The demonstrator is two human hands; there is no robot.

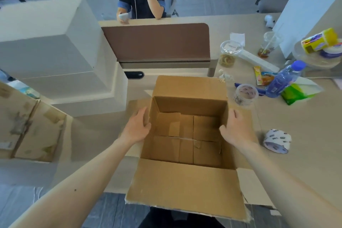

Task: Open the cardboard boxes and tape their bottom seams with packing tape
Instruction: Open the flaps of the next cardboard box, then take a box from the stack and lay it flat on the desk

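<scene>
A brown cardboard box (187, 187) stands open on the desk in front of me, its top flaps spread outward and its bottom flaps folded shut inside. My left hand (137, 127) lies against the box's left wall with the thumb hooked over the rim. My right hand (236, 128) holds the right wall the same way, thumb inside the rim. A roll of printed packing tape (277, 141) lies on the desk to the right of the box, apart from both hands.
Large white boxes (50, 42) are stacked at the left, with flattened cardboard (31, 127) below them. A brown desk divider (155, 41) stands behind the box. Cups, a blue bottle (283, 79), snack packets and tissues clutter the right side. A person sits opposite.
</scene>
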